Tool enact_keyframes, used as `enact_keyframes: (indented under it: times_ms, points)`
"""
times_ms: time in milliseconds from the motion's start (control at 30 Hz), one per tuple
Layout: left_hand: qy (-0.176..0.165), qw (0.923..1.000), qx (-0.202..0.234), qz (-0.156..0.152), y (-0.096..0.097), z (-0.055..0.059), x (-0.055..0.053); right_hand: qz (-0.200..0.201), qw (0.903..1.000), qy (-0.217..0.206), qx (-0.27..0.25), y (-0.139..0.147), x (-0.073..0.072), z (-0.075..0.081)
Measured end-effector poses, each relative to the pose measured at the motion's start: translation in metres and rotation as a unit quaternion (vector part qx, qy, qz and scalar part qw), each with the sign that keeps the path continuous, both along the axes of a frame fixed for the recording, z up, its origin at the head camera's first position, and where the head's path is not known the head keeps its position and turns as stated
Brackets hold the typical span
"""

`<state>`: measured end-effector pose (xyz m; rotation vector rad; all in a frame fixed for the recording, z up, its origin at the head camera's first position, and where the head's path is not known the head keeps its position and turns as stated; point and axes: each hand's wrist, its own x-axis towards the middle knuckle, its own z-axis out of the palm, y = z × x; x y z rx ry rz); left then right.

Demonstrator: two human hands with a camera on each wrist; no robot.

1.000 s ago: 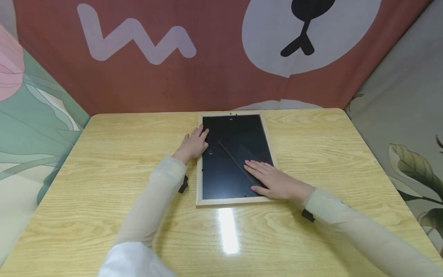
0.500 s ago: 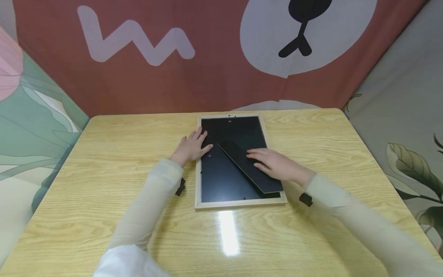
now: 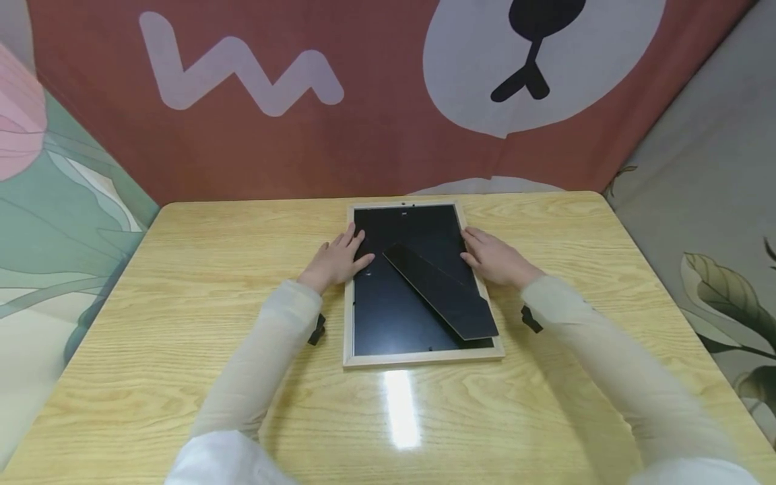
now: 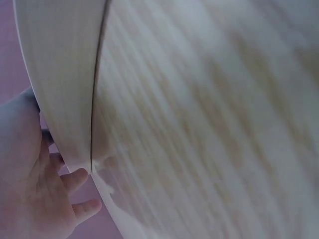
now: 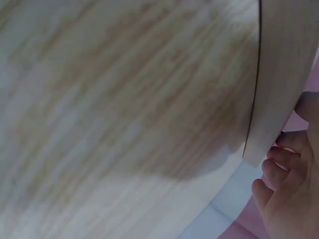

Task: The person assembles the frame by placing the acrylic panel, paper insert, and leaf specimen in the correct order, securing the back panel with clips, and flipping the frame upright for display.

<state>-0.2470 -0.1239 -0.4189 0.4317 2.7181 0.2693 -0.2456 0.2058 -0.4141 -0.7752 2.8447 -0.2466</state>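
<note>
A picture frame with a pale wood rim lies face down on the table, its black backing board upward. From the backing a black easel leg slants toward the near right corner, its broad end raised over the rim. My left hand rests across the left rim, fingers spread, thumb on the backing. At the right rim, the fingertips and thumb of my right hand touch the wood. Both wrist views show the frame's pale side, with the left hand and the right hand against it.
The wood-grain table runs up to a red patterned cloth behind the frame. Leafy printed cloths hang at the left and right. A bright light reflection lies on the table before the frame.
The easel leg, flat under my right hand at first, has risen at its broad end. My right hand has left it and moved to the right rim. My left thumb has spread onto the backing.
</note>
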Motion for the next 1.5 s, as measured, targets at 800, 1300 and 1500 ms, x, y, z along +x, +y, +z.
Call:
enact_keyframes:
  times_ms: [800,1300,1500]
  points:
    - [0.03,0.9968,0.051,-0.054,0.005,0.004,0.004,-0.014,0.9984,0.012,-0.054,0.008,0.012,-0.01]
    - [-0.019,0.9971,0.064,-0.037,0.007,0.002,0.005,-0.017,0.9955,-0.021,-0.091,0.007,0.01,-0.013]
    - [-0.022,0.9965,0.071,-0.037,0.006,0.002,0.005,-0.015,0.9964,-0.021,-0.081,0.005,0.008,-0.012]
